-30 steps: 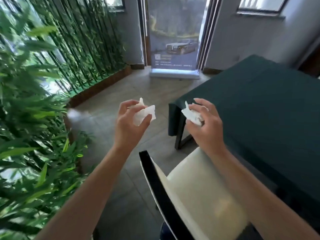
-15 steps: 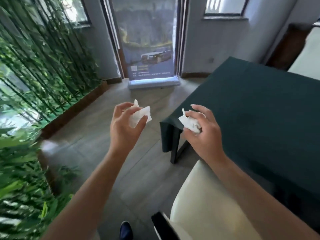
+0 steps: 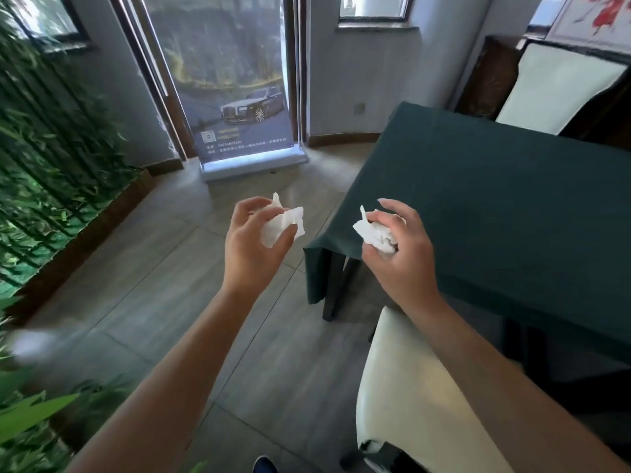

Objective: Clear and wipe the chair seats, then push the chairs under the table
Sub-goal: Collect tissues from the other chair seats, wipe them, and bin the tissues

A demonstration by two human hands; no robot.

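Now left hand point(image 3: 254, 249) grips crumpled tissue point(image 3: 281, 224), right hand point(image 3: 397, 254) grips second tissue wad point(image 3: 375, 233); hands apart, raised over floor. Cream chair point(image 3: 409, 397) near right beside worktop point(image 3: 495, 206). Tissues light, soft, tear-prone; chair likely heavier, take by backrest.

Both forearms bare to frame edge, no sleeves, no watch or rings visible. Dark blue shoe toe point(image 3: 264, 465) at bottom edge.

hands point(image 3: 252, 247): 2 | tissue wads point(image 3: 281, 223): 2 | chairs point(image 3: 409, 387): 2 | table point(image 3: 495, 206): 1 | banner point(image 3: 235, 83): 1
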